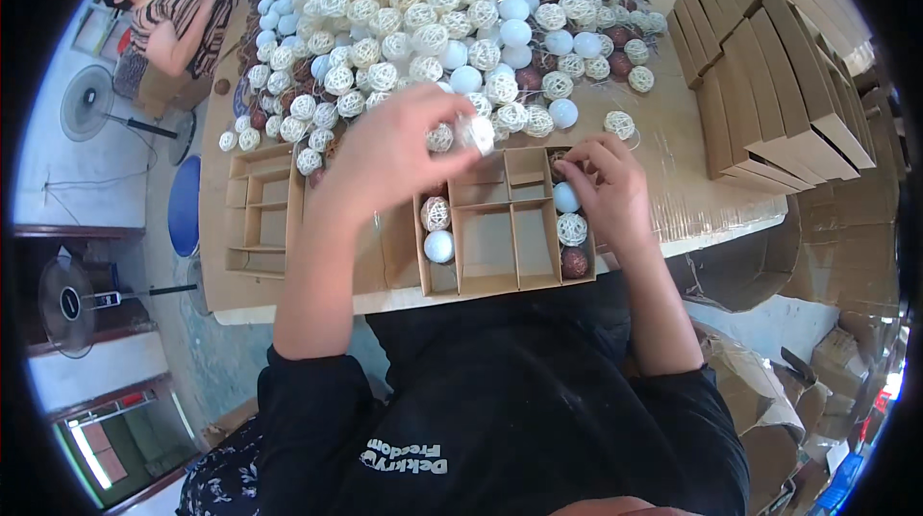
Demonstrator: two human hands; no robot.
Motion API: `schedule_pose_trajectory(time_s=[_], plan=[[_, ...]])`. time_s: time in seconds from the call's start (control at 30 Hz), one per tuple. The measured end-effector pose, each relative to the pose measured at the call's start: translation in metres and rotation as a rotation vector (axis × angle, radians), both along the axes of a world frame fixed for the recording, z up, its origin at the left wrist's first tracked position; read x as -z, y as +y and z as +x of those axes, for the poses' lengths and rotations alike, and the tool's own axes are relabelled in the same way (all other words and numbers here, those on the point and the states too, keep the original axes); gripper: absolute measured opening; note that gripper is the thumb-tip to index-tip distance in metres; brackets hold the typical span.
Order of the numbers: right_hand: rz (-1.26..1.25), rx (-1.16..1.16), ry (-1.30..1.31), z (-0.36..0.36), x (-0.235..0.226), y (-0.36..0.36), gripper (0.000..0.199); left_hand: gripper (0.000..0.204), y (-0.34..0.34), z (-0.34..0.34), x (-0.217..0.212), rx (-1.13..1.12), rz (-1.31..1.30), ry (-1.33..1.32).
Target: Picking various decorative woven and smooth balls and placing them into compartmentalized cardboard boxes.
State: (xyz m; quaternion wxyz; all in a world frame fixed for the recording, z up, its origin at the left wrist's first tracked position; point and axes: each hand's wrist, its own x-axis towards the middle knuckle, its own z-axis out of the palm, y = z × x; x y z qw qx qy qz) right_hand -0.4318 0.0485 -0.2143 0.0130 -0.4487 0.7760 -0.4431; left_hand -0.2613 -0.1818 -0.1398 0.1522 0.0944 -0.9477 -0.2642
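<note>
My left hand [409, 146] is pinched around a shiny white ball [478, 134], held above the far left part of a divided cardboard box [488, 297]. The box's left column holds a woven cream ball [436, 214] and a smooth white ball [438, 247]. My right hand [615, 189] is at the far right corner, thumb and fingers bent together beside a brown ball [557, 166]. What lies between those fingers is hidden. Down the right column sit a smooth white ball [565, 197], a woven white ball [571, 229] and a reddish-brown ball [574, 263].
A large heap of woven and smooth balls [413, 16] covers the far part of the table [687, 160]. Another divided box [260, 213] lies at left. Stacked cardboard boxes [769, 83] stand at right. Fans [88, 104] and a seated person [178, 25] are beyond the left edge.
</note>
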Motion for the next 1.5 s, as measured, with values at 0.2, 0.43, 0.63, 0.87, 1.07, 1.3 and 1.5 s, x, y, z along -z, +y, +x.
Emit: schedule_pose_trajectory(time_s=[0.2,0.43,0.63,0.87,1.07,1.3,1.5], plan=[[-0.251,0.074,-0.080,0.006,0.021,0.001,0.014,0.050,-0.094,-0.088,-0.047,-0.387,-0.311,0.433],[-0.259,0.077,-0.075,-0.002,0.032,0.000,0.017,0.031,-0.060,-0.228,-0.052,0.131,-0.702,0.023],[-0.246,0.038,-0.129,0.002,0.030,-0.006,0.016,0.036,-0.080,-0.278,-0.023,0.248,-0.667,-0.228],[-0.242,0.047,-0.133,0.004,0.029,-0.006,0.015,0.032,-0.099,-0.214,-0.083,0.280,-0.218,0.142],[-0.232,0.034,-0.129,0.001,0.033,-0.006,0.014,0.040,-0.092,-0.070,-0.122,0.262,0.285,-0.057],[-0.220,0.037,-0.195,-0.002,0.030,-0.007,0.012,0.043,-0.045,0.060,-0.063,0.224,0.708,-0.332],[-0.175,0.031,-0.153,-0.006,0.039,-0.008,0.012,0.037,-0.009,0.095,-0.018,0.116,0.517,-0.412]])
